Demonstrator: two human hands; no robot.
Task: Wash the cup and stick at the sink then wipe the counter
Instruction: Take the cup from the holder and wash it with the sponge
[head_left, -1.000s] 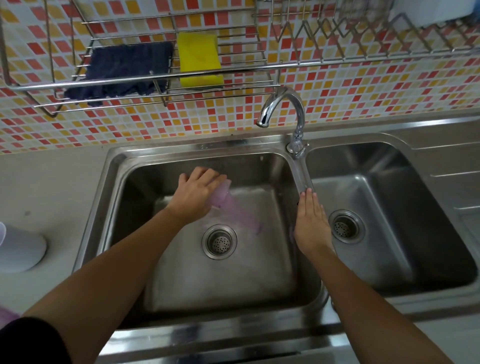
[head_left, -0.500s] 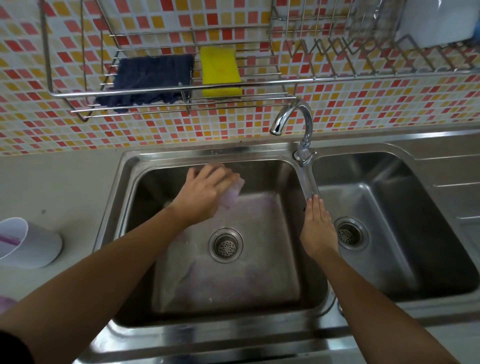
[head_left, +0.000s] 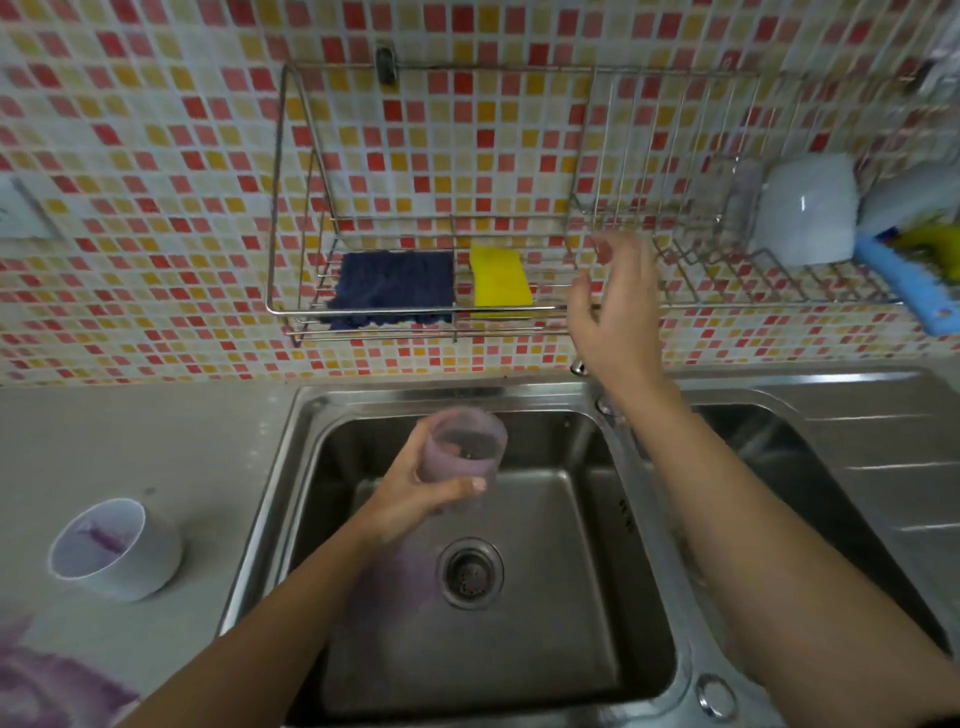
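Observation:
My left hand (head_left: 415, 493) grips a translucent purple cup (head_left: 462, 451), held upright above the left basin of the steel sink (head_left: 519, 670). My right hand (head_left: 615, 312) is raised with relaxed fingers in front of the wire wall rack (head_left: 291, 218), just right of the yellow sponge (head_left: 500, 283), and it holds nothing. A dark blue cloth (head_left: 395, 288) lies on the rack's shelf left of the sponge. A white cup (head_left: 117, 553) stands on the counter at left with a purple stick (head_left: 101, 535) inside it. A purple spill (head_left: 47, 686) stains the counter's near left corner.
The drain strainer (head_left: 470, 571) sits in the left basin's floor. The tap is mostly hidden behind my right wrist. White cups (head_left: 808, 208) and a blue brush (head_left: 904, 280) fill the right part of the rack. A ridged draining board (head_left: 883, 452) lies at the right.
My left hand lifted the purple cup from low in the basin and turned it upright. My right hand left the sink divider and rose to the rack by the sponge. The view tilted up.

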